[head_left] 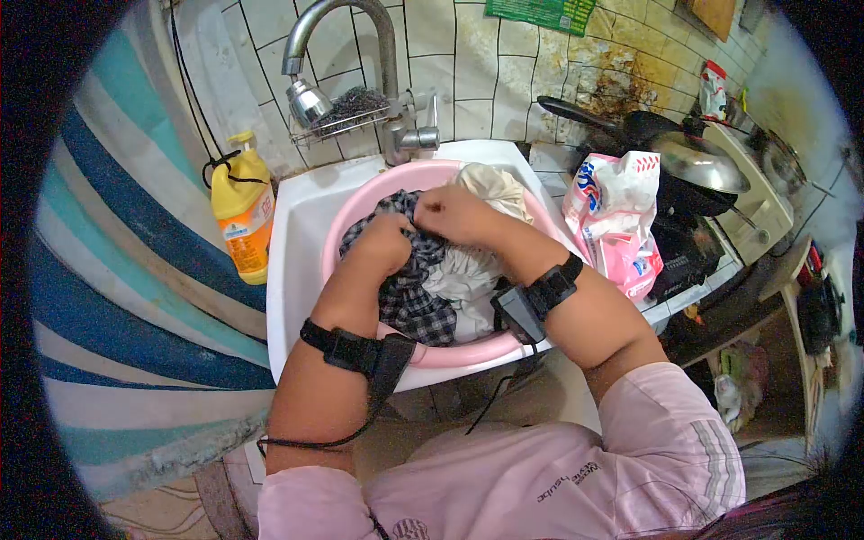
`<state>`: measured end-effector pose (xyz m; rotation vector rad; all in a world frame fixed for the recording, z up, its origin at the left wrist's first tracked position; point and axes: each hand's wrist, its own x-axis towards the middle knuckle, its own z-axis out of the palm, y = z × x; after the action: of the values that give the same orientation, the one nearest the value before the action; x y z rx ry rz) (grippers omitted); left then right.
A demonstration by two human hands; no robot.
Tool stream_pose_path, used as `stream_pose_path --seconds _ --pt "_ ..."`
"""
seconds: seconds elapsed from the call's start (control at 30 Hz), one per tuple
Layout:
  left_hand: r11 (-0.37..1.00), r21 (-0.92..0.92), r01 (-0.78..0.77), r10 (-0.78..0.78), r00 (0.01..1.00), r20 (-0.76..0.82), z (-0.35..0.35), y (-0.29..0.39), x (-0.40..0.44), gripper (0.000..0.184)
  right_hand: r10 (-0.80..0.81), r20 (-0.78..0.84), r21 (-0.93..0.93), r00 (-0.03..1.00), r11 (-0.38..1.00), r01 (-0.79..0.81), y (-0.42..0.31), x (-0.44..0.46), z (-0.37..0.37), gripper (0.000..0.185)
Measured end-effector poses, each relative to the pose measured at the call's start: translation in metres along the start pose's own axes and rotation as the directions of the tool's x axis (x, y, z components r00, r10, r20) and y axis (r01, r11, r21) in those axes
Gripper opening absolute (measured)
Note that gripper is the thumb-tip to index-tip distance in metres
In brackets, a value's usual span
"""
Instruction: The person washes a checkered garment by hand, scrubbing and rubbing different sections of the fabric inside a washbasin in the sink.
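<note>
A dark plaid garment [409, 292] lies bunched in a pink basin [337, 243], which sits inside a white sink [286, 297]. My left hand [387, 241] is closed on the plaid cloth over the left part of the basin. Just right of it and a little farther back, my right hand [448, 214] is closed too, with plaid fabric at its fingers. White cloth [466, 274] lies beside the plaid garment, partly under my right forearm. A cream cloth [495, 187] rests at the basin's back right.
The faucet [391, 90] rises behind the basin, beside a wire rack [346, 124]. A yellow detergent bottle [243, 216] stands left of the sink. To the right are a detergent bag [616, 216], a black pan [621, 126] and a metal lid [700, 162].
</note>
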<state>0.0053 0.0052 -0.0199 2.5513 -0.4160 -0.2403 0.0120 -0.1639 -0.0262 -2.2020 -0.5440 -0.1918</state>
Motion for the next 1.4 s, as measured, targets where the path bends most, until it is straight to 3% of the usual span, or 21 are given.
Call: stream_pose_path --seconds 0.07,0.13,0.17,0.23,0.27,0.33,0.4,0.47,0.53,0.57,0.63,0.7,0.77,0.83,0.87,0.93,1.07,1.17,1.27,1.37,1.4 --pt "0.997 0.07 0.025 -0.025 1.0 0.0 0.001 0.0 0.0 0.032 0.028 0.232 -0.208 0.972 0.978 0.022 -0.005 -0.004 0.003 0.023" --pt "0.995 0.089 0.037 -0.056 0.972 0.227 -0.004 0.003 0.005 0.039 0.091 0.258 -0.231 0.962 0.972 -0.03 -0.016 -0.009 0.004 0.026" --pt "0.996 0.085 0.038 -0.056 0.973 0.226 0.001 -0.001 0.008 0.039 0.102 0.354 -0.277 0.93 0.961 0.0 -0.017 -0.009 0.005 0.028" --pt "0.995 -0.04 0.094 -0.091 0.993 0.073 0.007 -0.008 0.013 0.051 0.113 0.444 -0.32 0.889 0.947 0.039 -0.019 -0.009 0.008 0.03" --pt "0.995 -0.04 0.094 -0.091 0.993 0.07 0.01 -0.012 0.016 0.051 0.119 0.49 -0.382 0.864 0.92 0.09 -0.02 -0.01 0.009 0.034" --pt "0.931 -0.338 0.139 -0.186 0.976 -0.112 0.008 -0.007 0.015 0.057 0.126 0.532 -0.439 0.837 0.887 0.146 -0.024 -0.01 0.012 0.038" --pt "0.922 -0.361 0.139 -0.188 0.977 -0.105 0.004 -0.003 0.009 0.057 0.233 0.578 -0.52 0.782 0.843 0.133 -0.028 -0.008 0.014 0.045" --pt "0.912 -0.386 0.14 -0.19 0.977 -0.095 0.002 0.0 0.006 0.057 0.226 0.562 -0.532 0.795 0.836 0.138 -0.012 -0.006 0.027 0.046" --pt "0.796 -0.572 0.198 -0.227 0.974 0.021 0.002 0.0 0.007 0.058 0.222 0.545 -0.543 0.808 0.828 0.139 -0.005 -0.006 0.035 0.046" --pt "0.797 -0.571 0.197 -0.225 0.974 0.022 0.002 -0.002 0.011 0.058 0.203 0.554 -0.559 0.808 0.809 0.181 -0.001 -0.005 0.039 0.047" --pt "0.707 -0.645 0.291 -0.229 0.957 0.18 0.009 -0.016 0.027 0.059 0.186 0.562 -0.576 0.806 0.787 0.22 -0.016 -0.008 0.037 0.048" --pt "0.739 -0.622 0.258 -0.201 0.966 0.161 0.02 -0.026 0.036 0.059 0.301 0.671 -0.603 0.678 0.753 0.263 -0.042 -0.009 0.028 0.048" --pt "0.768 -0.602 0.218 -0.17 0.976 0.136 0.025 -0.032 0.042 0.059 0.317 0.671 -0.616 0.67 0.741 0.267 -0.041 -0.007 0.032 0.048" --pt "0.81 -0.548 0.209 -0.256 0.967 -0.009 0.017 -0.013 0.02 0.045 0.343 0.682 -0.632 0.646 0.72 0.285 -0.031 -0.006 0.039 0.049" --pt "0.809 -0.55 0.209 -0.256 0.967 -0.008 0.012 -0.011 0.019 0.045 0.344 0.682 -0.633 0.645 0.72 0.285 -0.023 -0.005 0.042 0.049" --pt "0.855 -0.489 0.17 -0.112 0.983 0.146 0.005 -0.011 0.02 0.042 0.307 0.696 -0.617 0.649 0.719 0.321 -0.019 -0.005 0.043 0.05" --pt "0.825 -0.541 0.16 -0.107 0.986 0.128 0.005 -0.008 0.014 0.044 0.328 0.678 -0.648 0.657 0.689 0.325 -0.019 -0.004 0.041 0.051" --pt "0.813 -0.552 0.188 -0.158 0.982 0.101 -0.002 0.004 0.002 0.045 0.362 0.725 -0.639 0.586 0.67 0.377 -0.021 -0.003 0.041 0.049" --pt "0.855 -0.486 0.179 -0.176 0.983 0.052 -0.002 0.005 0.003 0.045 0.322 0.715 -0.631 0.62 0.678 0.376 -0.022 -0.006 0.039 0.044" --pt "0.821 -0.53 0.213 -0.17 0.977 0.13 -0.002 0.0 0.009 0.047 0.284 0.655 -0.634 0.7 0.711 0.304 -0.032 -0.004 0.029 0.039" --pt "0.808 -0.552 0.207 -0.195 0.978 0.081 -0.001 0.002 0.005 0.05 0.27 0.605 -0.58 0.749 0.794 0.182 -0.031 -0.003 0.025 0.036"
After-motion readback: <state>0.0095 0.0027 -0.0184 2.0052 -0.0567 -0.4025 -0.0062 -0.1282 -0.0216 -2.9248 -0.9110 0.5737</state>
